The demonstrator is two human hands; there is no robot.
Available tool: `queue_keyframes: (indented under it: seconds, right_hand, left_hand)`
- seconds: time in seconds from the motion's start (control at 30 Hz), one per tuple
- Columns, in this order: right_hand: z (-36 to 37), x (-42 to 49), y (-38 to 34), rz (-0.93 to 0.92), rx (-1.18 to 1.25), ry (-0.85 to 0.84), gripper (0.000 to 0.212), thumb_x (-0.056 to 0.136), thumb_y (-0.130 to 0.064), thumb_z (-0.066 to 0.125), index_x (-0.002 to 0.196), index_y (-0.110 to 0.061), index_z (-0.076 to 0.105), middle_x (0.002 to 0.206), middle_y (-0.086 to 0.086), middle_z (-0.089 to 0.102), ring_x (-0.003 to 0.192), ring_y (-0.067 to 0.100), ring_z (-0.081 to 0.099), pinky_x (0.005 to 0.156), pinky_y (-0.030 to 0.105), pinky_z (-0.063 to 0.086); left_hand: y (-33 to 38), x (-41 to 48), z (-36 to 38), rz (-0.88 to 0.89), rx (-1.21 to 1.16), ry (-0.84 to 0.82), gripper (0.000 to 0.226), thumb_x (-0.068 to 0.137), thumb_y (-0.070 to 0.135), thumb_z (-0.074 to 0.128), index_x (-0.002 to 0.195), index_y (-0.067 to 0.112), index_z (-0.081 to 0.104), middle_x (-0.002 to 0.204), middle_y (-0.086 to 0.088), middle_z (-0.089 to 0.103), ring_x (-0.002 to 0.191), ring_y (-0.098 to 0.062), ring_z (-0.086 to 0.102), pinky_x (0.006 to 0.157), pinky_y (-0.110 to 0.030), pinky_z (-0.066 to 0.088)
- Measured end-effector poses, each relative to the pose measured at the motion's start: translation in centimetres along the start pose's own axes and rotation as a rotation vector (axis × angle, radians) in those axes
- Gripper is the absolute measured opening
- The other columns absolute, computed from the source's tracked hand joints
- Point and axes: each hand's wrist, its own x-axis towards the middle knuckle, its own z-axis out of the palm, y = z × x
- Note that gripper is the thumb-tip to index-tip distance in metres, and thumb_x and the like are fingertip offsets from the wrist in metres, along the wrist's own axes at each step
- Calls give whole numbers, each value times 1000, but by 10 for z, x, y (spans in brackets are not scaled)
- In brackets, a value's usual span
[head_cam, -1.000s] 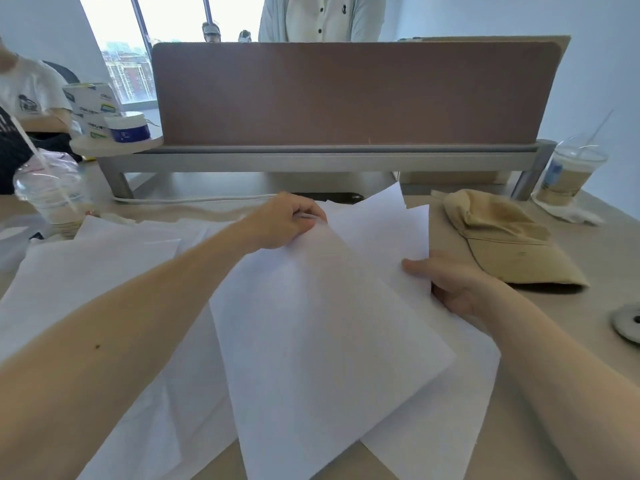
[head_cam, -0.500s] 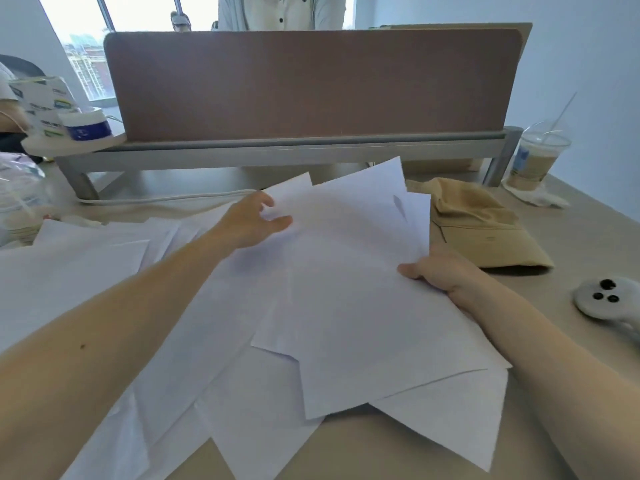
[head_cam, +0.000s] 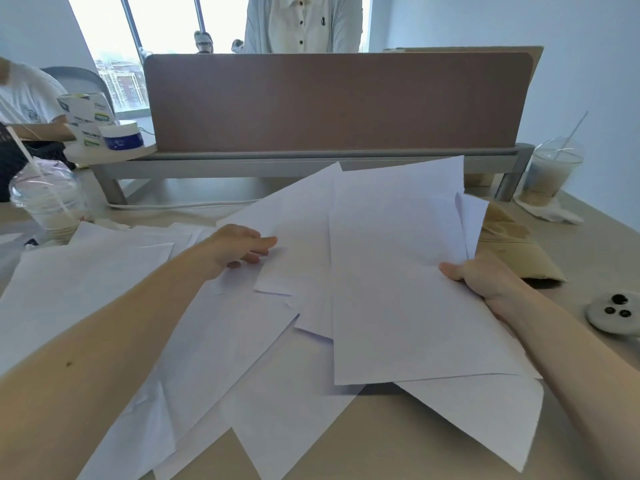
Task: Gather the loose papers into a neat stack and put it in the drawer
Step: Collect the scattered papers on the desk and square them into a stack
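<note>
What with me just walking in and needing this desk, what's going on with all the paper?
A person is gathering papers. Their right hand grips the edge of a fanned bunch of sheets, partly lifted off the desk. The left hand rests with fingers out on a sheet beside it. More loose sheets lie scattered to the left, not yet stacked. No drawer is in view.

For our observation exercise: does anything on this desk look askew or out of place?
Yes: the papers lie askew, fanned at differing angles and overlapping, not yet stacked. The right hand grips a few; the left hand rests on others.
</note>
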Motion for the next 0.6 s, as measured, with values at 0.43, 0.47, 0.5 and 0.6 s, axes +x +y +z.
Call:
queue_keyframes:
  seconds: [0.43,0.47,0.5,0.6]
  right_hand:
    - [-2,9,-1,17,-35,11,21,87,-11,70,105,-1,64,98,21,70,87,38,68,82,46,56]
    - [-2,10,-1,15,-35,8,21,87,-11,70,105,-2,64,98,21,71,87,38,68,82,47,56]
    - [-2,11,-2,17,-35,8,21,87,-11,70,105,-2,64,99,21,71,88,38,68,82,47,56]
    - [-3,11,-3,25,-47,5,24,87,-11,70,107,0,64,98,21,71,88,38,68,82,46,56]
  left_hand:
    - [16,43,-39,237,689,171,83,86,48,67,153,37,19,159,3,31,143,-26,32,116,-55,22]
    - [16,48,-39,229,729,150,83,85,53,66,152,38,20,156,6,36,141,-26,36,116,-56,20]
    - [16,53,-39,219,746,132,82,85,56,65,152,38,20,152,7,41,138,-25,40,116,-56,20]
    - [19,61,-34,205,788,173,86,81,62,65,151,39,20,149,1,42,135,-27,42,115,-58,21]
